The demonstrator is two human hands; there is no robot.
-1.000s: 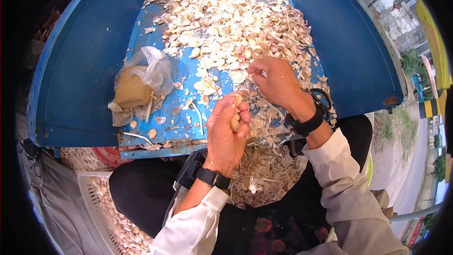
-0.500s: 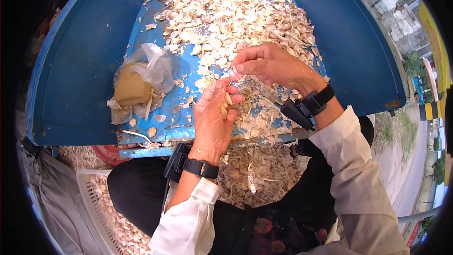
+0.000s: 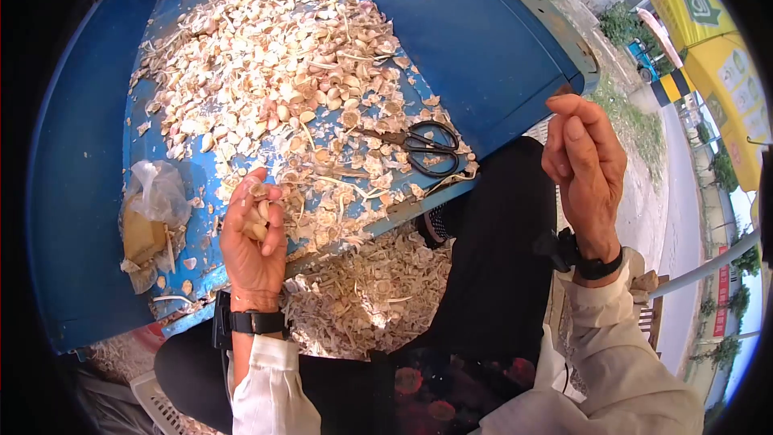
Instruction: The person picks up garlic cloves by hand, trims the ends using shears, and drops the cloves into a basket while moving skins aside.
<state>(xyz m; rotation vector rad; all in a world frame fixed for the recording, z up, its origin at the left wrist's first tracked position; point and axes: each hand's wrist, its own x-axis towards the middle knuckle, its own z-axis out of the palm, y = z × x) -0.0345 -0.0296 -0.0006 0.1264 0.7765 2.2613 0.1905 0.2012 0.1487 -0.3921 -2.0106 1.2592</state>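
Several peeled-looking garlic cloves rest in the curled fingers of my left hand, palm up, above the near edge of the blue tray. My right hand is raised past the tray's right side, its fingers loosely bent and apart, with nothing visible in them. A large heap of garlic cloves and skins covers the tray beyond my left hand. Black-handled scissors lie among the scraps at the tray's right front.
A clear plastic bag with a yellowish block lies on the tray's left. Garlic skins cover the ground between my legs. A white crate stands at lower left. A road runs along the right.
My right hand has left my left hand and swung far right, away from the tray. The view has turned right, bringing the scissors into sight. My left hand still holds cloves.
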